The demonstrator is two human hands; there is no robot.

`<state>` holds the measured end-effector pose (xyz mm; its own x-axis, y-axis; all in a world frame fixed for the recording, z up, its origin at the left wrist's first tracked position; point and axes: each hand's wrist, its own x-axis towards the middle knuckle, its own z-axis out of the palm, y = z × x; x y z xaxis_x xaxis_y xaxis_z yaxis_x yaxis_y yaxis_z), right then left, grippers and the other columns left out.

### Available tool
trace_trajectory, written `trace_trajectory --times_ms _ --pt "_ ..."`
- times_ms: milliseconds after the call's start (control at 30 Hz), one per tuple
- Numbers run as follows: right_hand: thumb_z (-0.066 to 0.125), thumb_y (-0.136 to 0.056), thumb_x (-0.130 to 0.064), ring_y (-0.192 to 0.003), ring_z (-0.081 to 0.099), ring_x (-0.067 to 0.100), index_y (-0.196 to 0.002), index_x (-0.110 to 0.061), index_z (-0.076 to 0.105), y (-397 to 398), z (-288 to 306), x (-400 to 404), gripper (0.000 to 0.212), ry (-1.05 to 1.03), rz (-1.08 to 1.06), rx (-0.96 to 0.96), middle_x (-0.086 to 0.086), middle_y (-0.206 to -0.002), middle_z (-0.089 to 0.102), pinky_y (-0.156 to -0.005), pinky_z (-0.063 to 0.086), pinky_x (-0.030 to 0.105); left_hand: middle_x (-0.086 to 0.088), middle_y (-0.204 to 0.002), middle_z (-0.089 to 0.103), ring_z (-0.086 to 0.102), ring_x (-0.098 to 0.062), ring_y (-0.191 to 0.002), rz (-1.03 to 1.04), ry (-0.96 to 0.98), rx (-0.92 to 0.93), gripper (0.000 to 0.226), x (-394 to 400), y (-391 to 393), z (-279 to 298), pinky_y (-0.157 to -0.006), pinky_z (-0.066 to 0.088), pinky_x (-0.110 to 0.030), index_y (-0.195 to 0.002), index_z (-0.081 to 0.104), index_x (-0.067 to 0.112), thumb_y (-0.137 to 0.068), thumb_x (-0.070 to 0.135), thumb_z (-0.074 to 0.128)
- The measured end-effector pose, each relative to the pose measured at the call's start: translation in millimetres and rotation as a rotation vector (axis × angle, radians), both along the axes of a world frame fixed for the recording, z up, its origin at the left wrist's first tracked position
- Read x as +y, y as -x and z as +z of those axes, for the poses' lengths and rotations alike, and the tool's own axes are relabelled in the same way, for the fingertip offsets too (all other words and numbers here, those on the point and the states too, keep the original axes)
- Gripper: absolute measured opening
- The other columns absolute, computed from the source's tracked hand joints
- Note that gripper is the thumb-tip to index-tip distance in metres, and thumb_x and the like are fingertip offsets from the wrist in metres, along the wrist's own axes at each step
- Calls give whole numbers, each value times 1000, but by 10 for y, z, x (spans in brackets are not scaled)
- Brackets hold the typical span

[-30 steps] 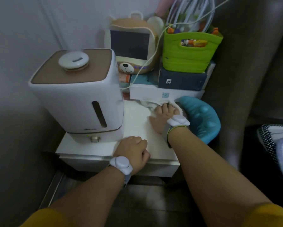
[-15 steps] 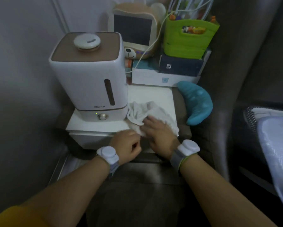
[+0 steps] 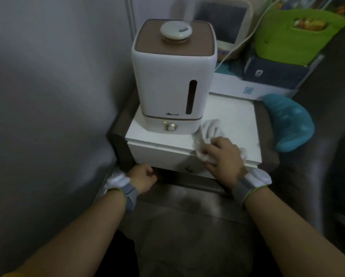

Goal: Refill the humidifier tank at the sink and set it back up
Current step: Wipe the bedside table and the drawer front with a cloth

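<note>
humidifier (image 3: 173, 76) upright on white stand (image 3: 163, 148), far-left, green light on | right hand (image 3: 223, 154) fingers curled onto cloth (image 3: 211, 126) at near edge, just right of base | left hand (image 3: 142, 177) loosely fisted, empty, below edge | right hand nearer.

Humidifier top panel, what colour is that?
Brown, with a round white cap in its middle; the humidifier body is white. The head view shows it.

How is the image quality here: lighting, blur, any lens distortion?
Head view: dim overall, humidifier is the brightest, sharpest thing; right hand and white cloth smeared by motion blur; left hand soft; wide-angle bending at the edges.
</note>
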<state>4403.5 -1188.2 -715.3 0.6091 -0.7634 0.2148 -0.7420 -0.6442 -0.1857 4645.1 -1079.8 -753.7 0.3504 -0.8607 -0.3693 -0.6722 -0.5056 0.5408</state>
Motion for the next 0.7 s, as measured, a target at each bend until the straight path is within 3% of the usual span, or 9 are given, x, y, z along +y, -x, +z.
trace_trajectory --times_ms 100,200,400,567,700 --pt "77 -63 -25 -90 54 31 -103 -24 67 -317 -114 212 41 92 44 -40 7 -102 60 -71 39 36 -7 -114 64 62 -24 -102 3 -107 65 28 3 -89 -18 -85 48 -27 -112 63 14 -87 26 62" --pt "73 -63 -19 -90 49 29 -102 -24 67 -549 -231 385 40 138 -85 -75 7 -103 61 -70 38 36 -4 -108 66 63 -22 -99 -64 -137 52 23 78 -170 -64 -82 48 -25 -107 65 17 -87 28 62" --pt "68 -78 -7 -89 51 36 -111 -11 68 -75 -434 633 33 164 -398 -168 18 -102 54 -69 51 43 -6 -109 70 63 -23 -103 -173 -204 30 22 178 -305 -120 -90 49 -29 -101 70 11 -87 23 60" --pt "64 -79 1 -77 54 33 -95 0 68 -497 -387 547 16 17 -357 -191 18 -92 54 -60 52 36 -8 -113 67 61 -25 -107 -165 -187 15 22 186 -264 -76 -91 47 -27 -105 68 12 -88 22 60" --pt "54 -84 -9 -86 53 33 -96 -6 65 -1005 -351 541 16 -112 -237 -238 14 -98 51 -70 43 34 -14 -112 67 61 -29 -105 -197 -164 -4 24 99 -159 13 -84 46 -28 -107 67 5 -90 16 54"
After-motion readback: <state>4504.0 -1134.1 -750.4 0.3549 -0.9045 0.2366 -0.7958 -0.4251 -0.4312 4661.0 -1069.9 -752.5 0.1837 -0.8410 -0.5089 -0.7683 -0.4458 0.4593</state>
